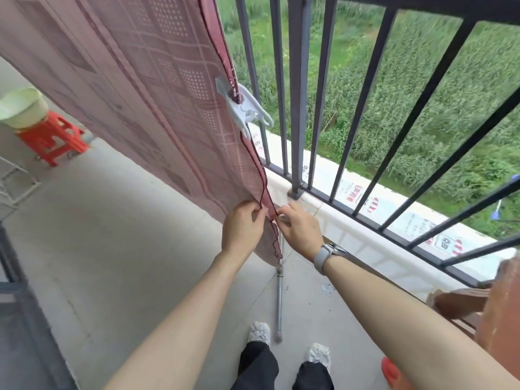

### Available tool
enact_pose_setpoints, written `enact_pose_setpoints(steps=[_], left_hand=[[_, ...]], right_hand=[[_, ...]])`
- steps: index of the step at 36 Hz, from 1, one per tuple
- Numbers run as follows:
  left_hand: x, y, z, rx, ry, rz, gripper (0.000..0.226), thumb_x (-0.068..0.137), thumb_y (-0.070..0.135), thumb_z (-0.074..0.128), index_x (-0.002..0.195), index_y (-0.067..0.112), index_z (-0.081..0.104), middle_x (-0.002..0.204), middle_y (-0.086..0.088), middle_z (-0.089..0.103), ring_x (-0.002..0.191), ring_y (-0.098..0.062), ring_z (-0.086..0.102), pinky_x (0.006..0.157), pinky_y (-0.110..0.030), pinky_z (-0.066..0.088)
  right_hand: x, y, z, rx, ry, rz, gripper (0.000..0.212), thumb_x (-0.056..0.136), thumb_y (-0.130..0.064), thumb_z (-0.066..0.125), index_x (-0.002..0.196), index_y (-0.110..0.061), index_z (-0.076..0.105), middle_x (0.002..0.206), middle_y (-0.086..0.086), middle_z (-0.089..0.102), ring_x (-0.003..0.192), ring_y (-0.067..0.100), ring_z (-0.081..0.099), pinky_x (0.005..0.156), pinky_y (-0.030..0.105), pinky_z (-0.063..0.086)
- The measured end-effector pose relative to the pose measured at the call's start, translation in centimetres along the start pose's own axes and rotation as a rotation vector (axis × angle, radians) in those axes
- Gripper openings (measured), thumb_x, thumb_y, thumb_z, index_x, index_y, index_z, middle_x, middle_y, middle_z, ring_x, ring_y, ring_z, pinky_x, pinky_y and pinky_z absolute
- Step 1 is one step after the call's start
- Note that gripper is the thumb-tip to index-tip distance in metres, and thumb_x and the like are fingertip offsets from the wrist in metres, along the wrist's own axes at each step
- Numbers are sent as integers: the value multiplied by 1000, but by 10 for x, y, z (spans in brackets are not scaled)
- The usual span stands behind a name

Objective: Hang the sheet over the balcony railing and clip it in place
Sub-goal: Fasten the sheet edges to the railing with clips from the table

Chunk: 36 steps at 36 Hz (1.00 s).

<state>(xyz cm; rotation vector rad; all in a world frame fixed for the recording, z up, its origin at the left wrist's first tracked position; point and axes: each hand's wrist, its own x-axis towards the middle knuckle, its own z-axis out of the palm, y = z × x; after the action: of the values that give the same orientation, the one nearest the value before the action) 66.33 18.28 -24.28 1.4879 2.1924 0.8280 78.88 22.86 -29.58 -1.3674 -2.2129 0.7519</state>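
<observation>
Right, the pink checked sheet (146, 88) hangs down the inside of the dark balcony railing (298, 94), filling the frame from nine to twelve o'clock, and a white clip (247, 108) already bites its dark-stitched edge against a bar just above centre. Down at centre, both hands meet on the sheet's lower corner: the left hand (242, 226) has fingers curled, pinching the hem, and the right hand (299, 232), a grey watch (323, 257) on its wrist, pinches the same edge from the three o'clock side; something small and pale sits between its fingers, too small to tell what. Beneath the corner, toward six o'clock, a grey metal pole (279, 302) lies on the concrete floor between the hands and the person's pale shoes (259, 332). Off at nine o'clock an orange stool (53, 136) carries a pale green basin (22, 106). At four o'clock a brown wooden chair (478, 305) crowds the right forearm, and beyond the bars lies tall green grass (422, 94).
</observation>
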Motion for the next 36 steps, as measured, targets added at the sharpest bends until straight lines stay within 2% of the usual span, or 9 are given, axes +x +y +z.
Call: enact_pose_setpoints(steps=[5,11,15,20,25,28,31,34,36], left_hand=[[1,2,-4,98,-14,88,14,86,23,56,85,12,64,93,-6,66,91,-26,57,73,-29,37],[3,20,-6,125,166,-45,45,75,60,56,77,16,58,86,-3,64,86,-27,59,70,-30,40],[8,33,-4,105,280,-130,49,77,56,58,94,11,51,93,-11,64,91,-35,59,69,-35,42],[1,40,-1,-17,413,-135,50,78,47,63,105,10,43,102,-8,56,94,-34,58,71,-38,43],[6,44,-3,9,494,-86,22,86,29,57,87,7,56,94,-10,59,86,-33,56,63,-27,26],[9,41,-2,13,464,-80,26,89,26,53,80,3,60,87,-13,64,81,-35,56,63,-28,27],[10,35,-2,48,422,-64,31,89,29,49,74,4,60,81,-14,64,76,-36,55,61,-29,30],[13,32,-1,99,342,-104,35,88,34,45,65,10,56,72,-9,61,68,-32,50,59,-30,32],[16,33,1,129,310,-124,34,87,34,45,64,12,56,68,-5,57,65,-27,45,59,-30,32]], right_hand=[[0,-1,3,8,15,-13,13,88,-25,56,86,-13,62,80,6,55,70,31,55,53,28,28],[-2,1,6,38,30,-1,15,88,-31,56,94,-21,66,80,2,54,72,27,57,54,28,33],[-3,2,6,70,32,20,18,87,-36,58,94,-23,68,86,3,59,79,26,60,58,31,41],[-2,6,5,80,39,29,19,88,-35,57,98,-24,68,86,2,59,81,25,60,59,29,38],[-4,4,4,122,39,36,20,88,-37,55,100,-27,68,86,-2,58,82,21,60,62,31,44],[-10,7,2,178,-35,52,25,91,-37,50,113,-32,60,89,-10,49,86,16,60,70,35,48],[-21,13,-2,317,-119,83,41,91,-29,52,131,-21,42,119,1,51,107,19,54,91,34,44],[-31,16,-9,465,-129,185,48,93,-23,47,137,-15,30,132,6,47,117,20,48,89,23,35],[-35,18,-13,507,-124,250,48,95,-23,45,138,-11,28,132,10,48,121,22,45,93,25,33]])
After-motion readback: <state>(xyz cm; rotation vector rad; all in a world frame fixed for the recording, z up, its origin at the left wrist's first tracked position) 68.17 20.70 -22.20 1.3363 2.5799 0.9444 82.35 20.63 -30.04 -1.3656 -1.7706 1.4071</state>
